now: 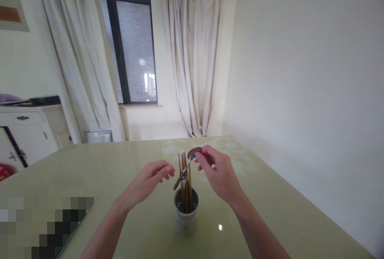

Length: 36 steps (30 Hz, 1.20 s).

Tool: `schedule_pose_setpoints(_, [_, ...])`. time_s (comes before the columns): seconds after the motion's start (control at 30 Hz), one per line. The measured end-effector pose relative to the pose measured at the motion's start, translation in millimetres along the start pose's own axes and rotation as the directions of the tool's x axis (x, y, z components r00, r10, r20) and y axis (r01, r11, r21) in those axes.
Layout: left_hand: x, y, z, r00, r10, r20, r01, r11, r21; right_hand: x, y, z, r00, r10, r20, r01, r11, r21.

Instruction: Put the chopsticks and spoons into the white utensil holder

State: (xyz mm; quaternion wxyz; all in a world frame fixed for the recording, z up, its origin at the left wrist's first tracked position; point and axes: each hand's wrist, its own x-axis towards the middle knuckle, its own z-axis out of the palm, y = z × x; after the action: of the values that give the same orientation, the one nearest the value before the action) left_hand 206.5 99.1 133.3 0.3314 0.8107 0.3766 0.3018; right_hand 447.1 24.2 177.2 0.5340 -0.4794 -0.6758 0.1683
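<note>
My right hand (217,171) pinches a metal spoon (185,170) by its upper, rounded end. The spoon slants down to the left, across the front of several wooden chopsticks (187,191). They stand upright in a pale round utensil holder (186,221) with small dark marks on its side. To the left of the spoon hovers my left hand (153,177), its fingers loosely bent and apart, with nothing visible in it. Some small metal parts among the chopsticks are too blurred to name.
A glossy green tabletop (135,227) carries the holder. A white wall (315,103) borders it on the right. Behind are curtains (198,59) and a dark-framed window (135,51). A white cabinet (30,127) stands at the left. The lower left corner is pixelated.
</note>
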Motion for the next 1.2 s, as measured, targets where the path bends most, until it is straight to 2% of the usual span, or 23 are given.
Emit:
schedule_pose_setpoints(0.07, [1.7, -26.7, -2.2, 0.995, -0.086, -0.039, 0.094, 0.956, 0.278, 1.8, 3.7, -5.6, 0.997, 0.012, 0.070, -0.008, 0.998, -0.063])
schedule_pose_setpoints(0.13, [1.0, -57.0, -2.1, 0.974, -0.202, -0.099, 0.223, 0.808, 0.545, 2.8, 7.5, -7.8, 0.986, 0.030, 0.164, -0.007, 0.990, -0.138])
schedule_pose_setpoints(0.17, [-0.1, -71.6, -0.9, 0.962, -0.246, -0.116, 0.264, 0.740, 0.619, 2.9, 9.2, -7.6, 0.977, 0.048, 0.206, -0.011, 0.985, -0.175])
schedule_pose_setpoints(0.23, [-2.8, -96.5, 3.1, 0.950, -0.296, -0.102, 0.284, 0.675, 0.681, 2.5, 12.2, -5.1, 0.958, 0.099, 0.271, -0.029, 0.968, -0.250])
schedule_pose_setpoints(0.3, [-4.9, -113.9, 7.8, 0.947, -0.316, -0.061, 0.269, 0.673, 0.689, 1.6, 14.8, -1.9, 0.934, 0.159, 0.319, -0.050, 0.944, -0.326])
schedule_pose_setpoints(0.37, [-5.5, -123.4, 11.1, 0.943, -0.331, -0.035, 0.262, 0.673, 0.692, 0.9, 16.6, -0.3, 0.917, 0.203, 0.343, -0.062, 0.922, -0.382])
schedule_pose_setpoints(0.47, [-4.5, -126.1, 11.4, 0.932, -0.362, -0.025, 0.272, 0.650, 0.709, 1.1, 17.3, -2.0, 0.921, 0.219, 0.323, -0.067, 0.904, -0.422])
schedule_pose_setpoints(0.63, [-4.8, -118.3, 6.8, 0.917, -0.390, -0.083, 0.323, 0.604, 0.729, 2.2, 14.7, -5.8, 0.946, 0.184, 0.267, -0.045, 0.890, -0.454])
schedule_pose_setpoints(0.83, [-5.5, -116.9, 9.7, 0.909, -0.404, -0.100, 0.370, 0.675, 0.639, 1.3, 13.2, -2.3, 0.959, 0.129, 0.251, -0.013, 0.910, -0.415])
schedule_pose_setpoints(0.93, [-2.4, -104.6, 2.3, 0.912, -0.394, -0.112, 0.383, 0.725, 0.572, 1.1, 9.6, -1.3, 0.965, 0.114, 0.234, -0.012, 0.917, -0.398])
schedule_pose_setpoints(1.0, [-1.0, -83.4, -9.1, 0.936, -0.318, -0.152, 0.350, 0.788, 0.506, 0.7, 5.3, -0.1, 0.969, 0.089, 0.229, 0.002, 0.928, -0.372])
schedule_pose_setpoints(1.07, [-2.2, -52.2, -21.1, 0.953, -0.206, -0.223, 0.285, 0.861, 0.421, -0.2, 0.2, 2.5, 0.973, 0.049, 0.227, 0.023, 0.952, -0.305])
schedule_pose_setpoints(1.13, [-6.3, -16.1, -27.7, 0.962, -0.083, -0.261, 0.162, 0.942, 0.295, -2.2, -4.8, 6.9, 0.976, 0.005, 0.216, 0.038, 0.980, -0.194])
schedule_pose_setpoints(1.2, [-12.2, 17.7, -25.5, 0.966, 0.009, -0.258, 0.022, 0.993, 0.118, -4.9, -9.0, 11.8, 0.978, -0.028, 0.207, 0.046, 0.996, -0.082])
